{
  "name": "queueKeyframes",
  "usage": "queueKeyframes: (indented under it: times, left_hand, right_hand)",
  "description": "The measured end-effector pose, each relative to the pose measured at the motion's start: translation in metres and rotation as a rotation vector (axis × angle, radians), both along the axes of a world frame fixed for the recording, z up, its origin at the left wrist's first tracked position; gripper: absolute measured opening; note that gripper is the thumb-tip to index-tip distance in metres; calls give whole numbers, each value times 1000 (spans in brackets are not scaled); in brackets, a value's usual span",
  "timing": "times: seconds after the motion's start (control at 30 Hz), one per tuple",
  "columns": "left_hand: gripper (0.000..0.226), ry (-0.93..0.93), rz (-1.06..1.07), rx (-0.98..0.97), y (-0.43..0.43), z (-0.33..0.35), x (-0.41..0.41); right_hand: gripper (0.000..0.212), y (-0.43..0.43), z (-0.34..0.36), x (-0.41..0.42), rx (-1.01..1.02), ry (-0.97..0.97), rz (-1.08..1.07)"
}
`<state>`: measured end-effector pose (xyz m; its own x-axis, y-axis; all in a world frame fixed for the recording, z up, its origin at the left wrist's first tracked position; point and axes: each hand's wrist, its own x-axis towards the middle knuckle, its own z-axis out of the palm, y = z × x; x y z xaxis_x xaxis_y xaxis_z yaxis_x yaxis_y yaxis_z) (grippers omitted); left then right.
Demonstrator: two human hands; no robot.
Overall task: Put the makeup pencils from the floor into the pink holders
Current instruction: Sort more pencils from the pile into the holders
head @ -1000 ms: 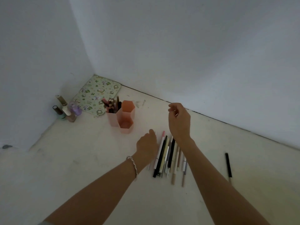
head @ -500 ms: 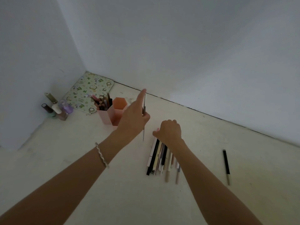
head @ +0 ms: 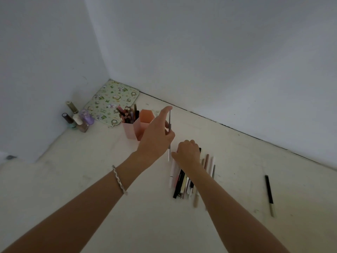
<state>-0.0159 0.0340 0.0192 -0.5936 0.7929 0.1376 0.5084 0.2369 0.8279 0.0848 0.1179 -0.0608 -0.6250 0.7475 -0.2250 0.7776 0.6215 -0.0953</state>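
Observation:
My left hand (head: 156, 136) pinches a thin grey makeup pencil (head: 169, 123) upright in the air, just right of the pink holders (head: 135, 127). The left holder is full of pencils; the orange-pink one behind looks empty, and my hand hides part of the group. My right hand (head: 187, 152) lies knuckles up on the far end of a pile of makeup pencils (head: 182, 183) on the floor, fingers curled over them; what they grip is hidden. A lone black pencil (head: 269, 190) lies apart at the right.
Several small bottles (head: 78, 119) stand by the left wall. A patterned green mat (head: 107, 103) lies in the corner behind the holders. White walls close the left and back sides. The pale floor (head: 91, 179) stretches out in front.
My left hand rose from the pile with the grey pencil and moved toward the holders. My right hand came down from the air onto the pile.

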Motion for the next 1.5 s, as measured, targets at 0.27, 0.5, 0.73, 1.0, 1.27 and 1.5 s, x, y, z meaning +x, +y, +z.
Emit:
queueKeyframes:
  times: [0.27, 0.5, 0.73, 1.0, 1.27, 1.5]
  left_hand:
    - [37, 80, 255, 419, -14, 55, -56]
    - [34, 195, 466, 458, -32, 58, -116]
    - [20, 587, 250, 22, -40, 8, -106]
    - [31, 351, 434, 246, -51, 30, -125]
    - [29, 231, 358, 323, -39, 40, -95]
    - [12, 295, -47, -118, -5, 4, 2]
  right_hand:
    - [31, 22, 45, -14, -451, 392, -312]
    - [9, 33, 95, -24, -410, 1000, -467]
    - [14, 17, 112, -56, -281, 1237, -340]
    - [11, -14, 132, -96, -161, 1380, -92]
    - [19, -38, 86, -95, -31, 851, 262]
    - [31, 6, 89, -45, -31, 1093, -201]
